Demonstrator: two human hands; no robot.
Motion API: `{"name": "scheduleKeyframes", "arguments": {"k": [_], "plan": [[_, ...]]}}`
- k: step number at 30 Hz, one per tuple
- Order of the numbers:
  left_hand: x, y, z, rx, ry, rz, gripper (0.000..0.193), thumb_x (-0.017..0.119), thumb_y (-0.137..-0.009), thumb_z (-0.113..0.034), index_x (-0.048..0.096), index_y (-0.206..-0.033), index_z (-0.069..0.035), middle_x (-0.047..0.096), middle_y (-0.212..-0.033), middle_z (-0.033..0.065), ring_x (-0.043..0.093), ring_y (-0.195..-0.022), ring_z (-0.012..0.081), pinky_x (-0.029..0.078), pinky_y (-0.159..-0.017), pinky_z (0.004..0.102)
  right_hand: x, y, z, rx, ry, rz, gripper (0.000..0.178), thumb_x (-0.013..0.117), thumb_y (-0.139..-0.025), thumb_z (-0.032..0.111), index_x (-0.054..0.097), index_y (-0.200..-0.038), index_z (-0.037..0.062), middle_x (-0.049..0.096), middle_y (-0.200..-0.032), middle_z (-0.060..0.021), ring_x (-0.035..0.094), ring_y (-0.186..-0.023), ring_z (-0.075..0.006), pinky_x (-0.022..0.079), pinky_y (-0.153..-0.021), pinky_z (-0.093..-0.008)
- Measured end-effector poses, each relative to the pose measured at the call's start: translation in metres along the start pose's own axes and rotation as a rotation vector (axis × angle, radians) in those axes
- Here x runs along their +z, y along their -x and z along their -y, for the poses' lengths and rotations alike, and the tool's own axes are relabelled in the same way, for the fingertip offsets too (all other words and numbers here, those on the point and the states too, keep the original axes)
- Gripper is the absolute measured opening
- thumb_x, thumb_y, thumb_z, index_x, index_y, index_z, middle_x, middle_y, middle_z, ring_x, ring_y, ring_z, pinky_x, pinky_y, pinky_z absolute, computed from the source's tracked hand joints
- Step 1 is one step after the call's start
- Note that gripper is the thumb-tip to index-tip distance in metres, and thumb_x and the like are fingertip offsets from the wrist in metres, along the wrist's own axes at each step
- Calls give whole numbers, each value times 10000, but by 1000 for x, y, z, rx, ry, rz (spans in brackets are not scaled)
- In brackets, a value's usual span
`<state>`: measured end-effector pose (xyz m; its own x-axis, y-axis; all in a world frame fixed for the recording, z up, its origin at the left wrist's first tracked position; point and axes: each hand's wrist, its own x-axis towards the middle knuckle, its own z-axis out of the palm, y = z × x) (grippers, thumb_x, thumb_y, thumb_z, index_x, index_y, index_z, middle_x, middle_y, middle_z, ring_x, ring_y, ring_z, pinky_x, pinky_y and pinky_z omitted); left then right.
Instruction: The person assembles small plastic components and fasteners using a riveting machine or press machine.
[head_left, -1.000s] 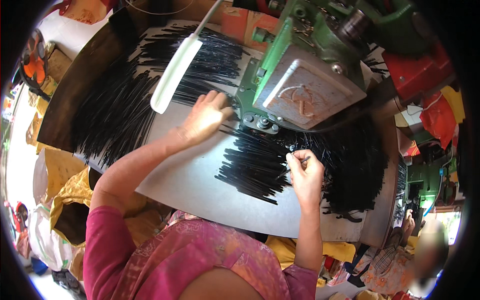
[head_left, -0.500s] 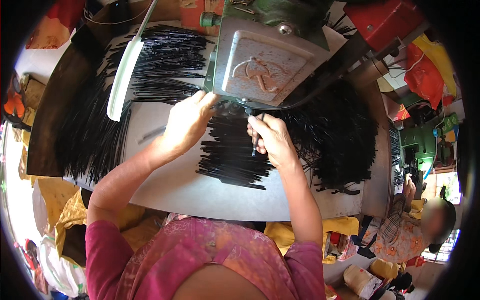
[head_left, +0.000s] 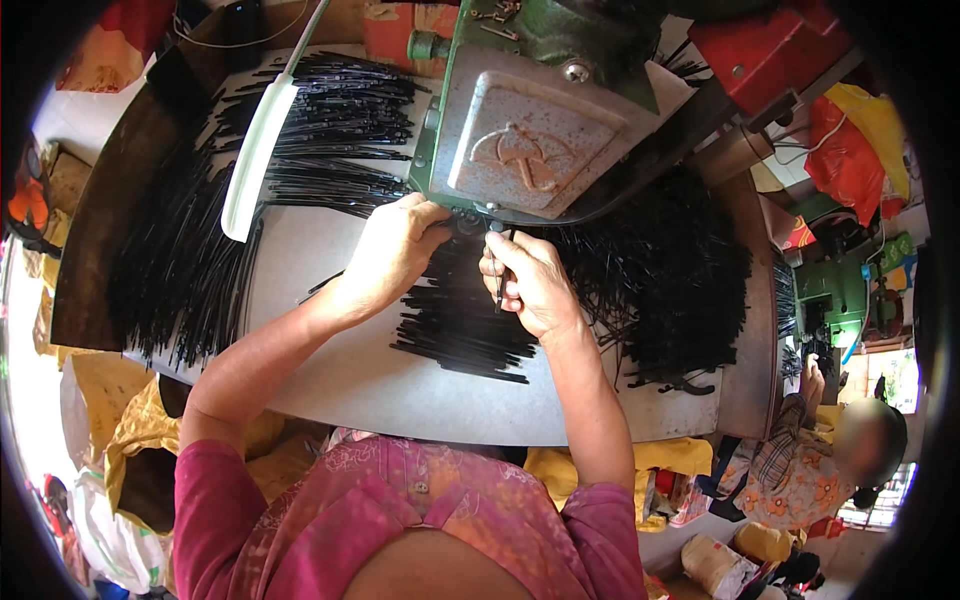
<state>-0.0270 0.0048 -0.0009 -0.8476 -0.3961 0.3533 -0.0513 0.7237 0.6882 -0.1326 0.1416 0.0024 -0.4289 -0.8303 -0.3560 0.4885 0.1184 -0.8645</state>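
My left hand (head_left: 398,252) is closed at the lower edge of a green and grey machine (head_left: 540,140), its fingertips against the working area. A thin black rod (head_left: 322,287) sticks out behind the left wrist; the rest of it is hidden by that hand. Just to the right, my right hand (head_left: 535,285) pinches a short dark rod (head_left: 499,287), which points down past the fingers. Below and between both hands lies a stack of thin black rods (head_left: 465,330). The machine's working point is mostly covered by my fingers.
Bundles of black rods (head_left: 340,110) lie at the back left, with more along the left rim (head_left: 180,270) and a large pile (head_left: 690,280) on the right. A white lamp (head_left: 257,160) hangs at left. Another person (head_left: 800,465) sits at a green machine (head_left: 835,290).
My left hand has shifted slightly right and down. The rod behind its wrist, blurred before, now shows sharp and dark, lower down. The right hand's rod is turned a little more upright.
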Motion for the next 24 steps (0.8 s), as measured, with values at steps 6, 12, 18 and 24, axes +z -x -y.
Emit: {"name": "scheduleKeyframes", "arguments": {"k": [6,12,18,24], "plan": [[4,-1,4,5,17,-10,197,576,-675,-10,569,-865,40,562,-772,149,554,-698,252,431,-630,288,-1,-1,0,-10,3,4,198,475,-833,199,462,-705,48,433,-575,15,315,-387,-15,230,-327,-153],[6,-3,1,21,39,-17,141,554,-694,-49,572,-814,24,549,-767,162,546,-724,312,437,-641,341,-1,-2,-2,-10,-22,14,197,478,-832,193,461,-697,50,437,-577,8,323,-387,-16,231,-325,-155],[9,2,3,106,-188,-54,149,530,-711,-52,539,-856,-16,519,-770,140,545,-692,292,445,-593,343,1,-4,-4,-5,-21,-3,196,481,-830,190,462,-696,49,440,-573,3,322,-380,-22,230,-322,-157],[-13,2,-1,206,-364,68,129,520,-728,-88,523,-835,-14,505,-744,130,540,-634,291,445,-533,353,1,-2,-3,15,-65,-9,180,462,-839,177,459,-714,48,423,-573,22,306,-390,-8,221,-315,-137]]}}
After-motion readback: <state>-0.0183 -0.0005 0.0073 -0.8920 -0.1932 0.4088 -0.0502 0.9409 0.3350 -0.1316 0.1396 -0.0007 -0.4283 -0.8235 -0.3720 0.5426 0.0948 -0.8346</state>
